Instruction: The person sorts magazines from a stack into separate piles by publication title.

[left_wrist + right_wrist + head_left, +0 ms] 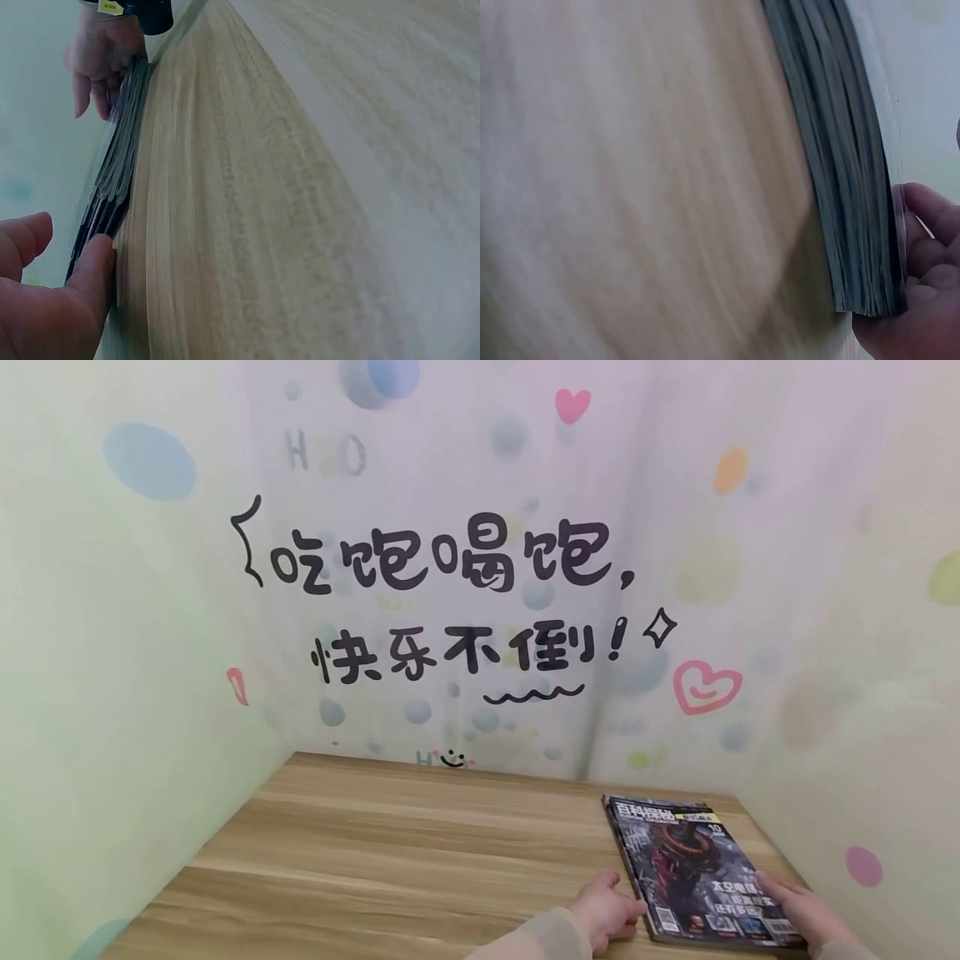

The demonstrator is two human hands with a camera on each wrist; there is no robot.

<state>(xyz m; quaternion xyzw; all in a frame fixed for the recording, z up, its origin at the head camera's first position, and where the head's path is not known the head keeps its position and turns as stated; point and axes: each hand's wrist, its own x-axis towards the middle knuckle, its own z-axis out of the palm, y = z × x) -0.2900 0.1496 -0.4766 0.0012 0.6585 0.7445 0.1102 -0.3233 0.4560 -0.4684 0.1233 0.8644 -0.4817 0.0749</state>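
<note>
A stack of magazines (697, 860) lies at the right of the wooden table, its dark top cover printed with white lettering and a robot-like picture. My left hand (606, 912) is at the stack's lower left edge. In the left wrist view, a finger of the left hand (56, 300) touches the layered page edges (120, 165), while another digit stands raised and apart. My right hand (806, 910) rests against the right side, one digit over the cover. From the right wrist view, the right hand (922, 300) touches the corner of the magazines (847, 187).
The wood-grain table (420, 852) extends left of the magazines. Behind it hangs a pale printed curtain (450, 477) with black lettering, and similar pale walls (862, 718) close in the sides. The stack lies near the table's right edge.
</note>
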